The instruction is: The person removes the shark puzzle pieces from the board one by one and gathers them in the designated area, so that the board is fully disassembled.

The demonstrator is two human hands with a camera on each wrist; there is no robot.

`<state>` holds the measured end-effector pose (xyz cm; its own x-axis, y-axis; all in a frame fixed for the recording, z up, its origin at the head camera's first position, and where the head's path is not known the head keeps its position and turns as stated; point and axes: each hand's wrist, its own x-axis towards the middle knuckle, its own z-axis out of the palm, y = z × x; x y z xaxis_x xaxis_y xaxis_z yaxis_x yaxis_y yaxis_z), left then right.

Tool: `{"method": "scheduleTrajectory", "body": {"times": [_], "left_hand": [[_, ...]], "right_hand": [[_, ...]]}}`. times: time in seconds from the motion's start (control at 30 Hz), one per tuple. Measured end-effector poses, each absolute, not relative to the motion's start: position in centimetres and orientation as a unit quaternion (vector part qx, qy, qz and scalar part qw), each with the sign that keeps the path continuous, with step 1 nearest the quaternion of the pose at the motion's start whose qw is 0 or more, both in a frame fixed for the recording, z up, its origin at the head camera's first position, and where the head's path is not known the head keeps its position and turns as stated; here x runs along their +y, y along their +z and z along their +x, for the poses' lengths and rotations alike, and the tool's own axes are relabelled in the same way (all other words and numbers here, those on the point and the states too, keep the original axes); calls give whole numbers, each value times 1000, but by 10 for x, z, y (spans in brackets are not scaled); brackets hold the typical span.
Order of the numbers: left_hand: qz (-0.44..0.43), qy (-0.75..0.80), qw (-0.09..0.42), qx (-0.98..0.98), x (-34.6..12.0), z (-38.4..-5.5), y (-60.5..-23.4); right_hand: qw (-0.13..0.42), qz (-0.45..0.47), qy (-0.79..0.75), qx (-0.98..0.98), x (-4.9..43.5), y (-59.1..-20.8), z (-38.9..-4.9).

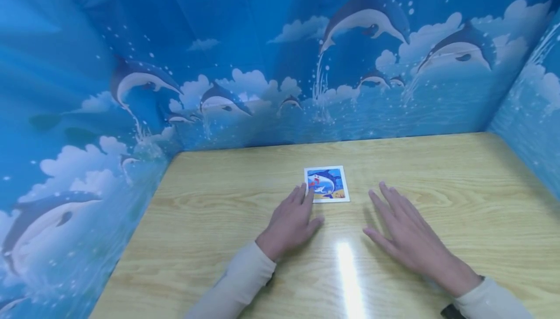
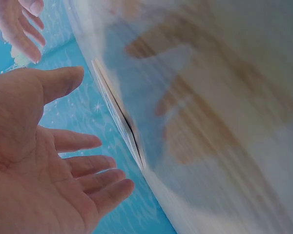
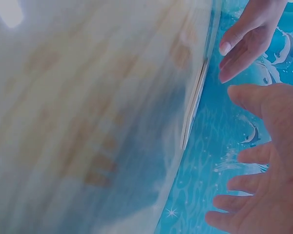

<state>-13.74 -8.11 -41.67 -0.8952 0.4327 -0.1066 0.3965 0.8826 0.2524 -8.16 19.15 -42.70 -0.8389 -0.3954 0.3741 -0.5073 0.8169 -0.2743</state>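
Observation:
A square dolphin picture point(image 1: 327, 183) with a white border lies flat on the wooden table. My left hand point(image 1: 292, 219) is at its lower left corner, fingers extended and overlapping that corner in the head view; whether they touch it I cannot tell. To the right of the picture, my right hand point(image 1: 407, 236) hovers with fingers straight and spread, holding nothing. Seen edge-on in the left wrist view, the picture point(image 2: 119, 114) is thin, with a dark line along its side. Both palms look bare in the wrist views.
The light wood table point(image 1: 210, 212) carries a bright strip of reflected light point(image 1: 350, 280) in front of the picture. A blue sheet printed with dolphins point(image 1: 262, 42) rises behind the table and along its left and right sides.

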Motion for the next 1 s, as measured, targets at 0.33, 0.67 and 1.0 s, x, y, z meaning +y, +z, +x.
{"method": "scheduleTrajectory", "body": {"times": [0.33, 0.67, 1.0], "left_hand": [[246, 93, 102, 959, -72, -139, -417], [243, 37, 148, 958, -69, -139, -416], [253, 10, 148, 956, -68, -136, -416]], "right_hand": [[141, 242, 184, -942, 188, -427, -79], [121, 243, 188, -944, 183, -423, -77], [112, 246, 191, -944, 180, -424, -76]]}}
